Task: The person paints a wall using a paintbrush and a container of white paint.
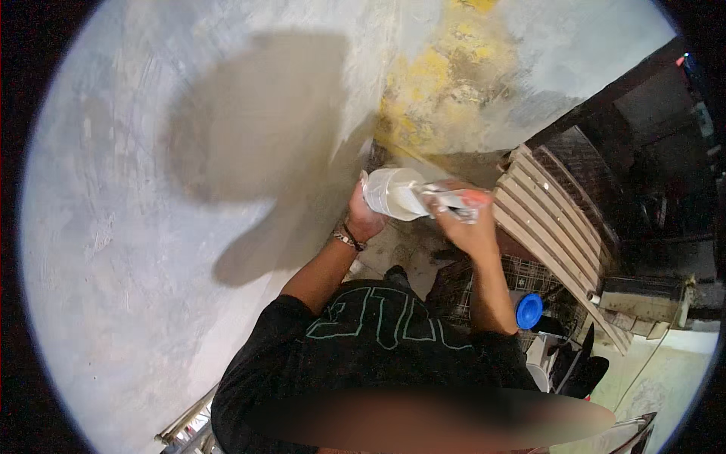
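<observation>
My left hand [363,212] is closed around the side of a whitish plastic tub [383,194], held up near the wall and tilted with its mouth toward the right. White paste coats the tub's inside. In my right hand [470,227] is a flat tool that looks like a putty knife [442,194], with orange showing near the grip. Its white-smeared end reaches into the tub's mouth. Part of the handle is hidden by my fingers.
A patchy grey-white wall [113,136] stands close on the left, with my shadow on it. Yellow peeling patches [431,76] mark the wall ahead. Slatted wooden boards [552,212] lean on the right. Below them are a blue-rimmed container [528,310] and dark clutter [582,371].
</observation>
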A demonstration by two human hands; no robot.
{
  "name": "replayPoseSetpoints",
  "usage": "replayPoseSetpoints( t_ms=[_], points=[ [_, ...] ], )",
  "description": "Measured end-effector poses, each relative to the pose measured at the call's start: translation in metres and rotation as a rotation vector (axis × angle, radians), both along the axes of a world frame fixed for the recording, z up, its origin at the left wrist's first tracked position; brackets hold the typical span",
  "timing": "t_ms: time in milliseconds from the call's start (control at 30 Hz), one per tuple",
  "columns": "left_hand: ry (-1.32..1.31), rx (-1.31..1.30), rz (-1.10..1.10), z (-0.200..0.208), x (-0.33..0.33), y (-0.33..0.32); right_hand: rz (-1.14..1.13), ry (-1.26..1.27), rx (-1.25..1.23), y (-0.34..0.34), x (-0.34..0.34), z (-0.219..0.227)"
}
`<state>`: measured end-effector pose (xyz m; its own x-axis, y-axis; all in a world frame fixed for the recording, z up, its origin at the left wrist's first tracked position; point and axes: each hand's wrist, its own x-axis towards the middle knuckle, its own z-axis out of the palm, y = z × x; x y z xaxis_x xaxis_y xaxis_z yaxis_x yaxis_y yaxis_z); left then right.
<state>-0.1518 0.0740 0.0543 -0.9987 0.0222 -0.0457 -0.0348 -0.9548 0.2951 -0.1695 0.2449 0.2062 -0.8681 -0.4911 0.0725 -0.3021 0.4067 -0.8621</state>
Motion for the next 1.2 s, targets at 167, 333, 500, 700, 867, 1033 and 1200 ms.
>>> replayPoseSetpoints(
  t_ms=[167,333,500,700,867,1033,1200],
  points=[
    [0.028,-0.046,-0.086,0.005,-0.001,0.013,0.158,0.314,0.162,-0.015,-0.01,-0.007],
    [0.005,0.063,-0.102,0.027,-0.013,0.016,0.291,0.322,0.035,0.004,-0.021,0.009],
    [0.074,0.024,-0.107,0.038,-0.043,0.02,0.25,0.151,-0.202,0.019,-0.035,0.028],
    [0.11,-0.056,-0.099,0.053,-0.078,0.026,0.15,0.22,-0.094,0.04,-0.059,0.052],
    [0.099,-0.075,-0.058,0.063,-0.102,0.031,0.233,0.452,0.051,0.044,-0.087,0.085],
    [0.119,-0.069,-0.055,0.074,-0.127,0.028,0.358,0.531,0.141,0.044,-0.108,0.111],
    [0.094,0.026,-0.019,0.07,-0.135,0.033,0.327,0.441,0.205,0.071,-0.117,0.113]
  ],
)
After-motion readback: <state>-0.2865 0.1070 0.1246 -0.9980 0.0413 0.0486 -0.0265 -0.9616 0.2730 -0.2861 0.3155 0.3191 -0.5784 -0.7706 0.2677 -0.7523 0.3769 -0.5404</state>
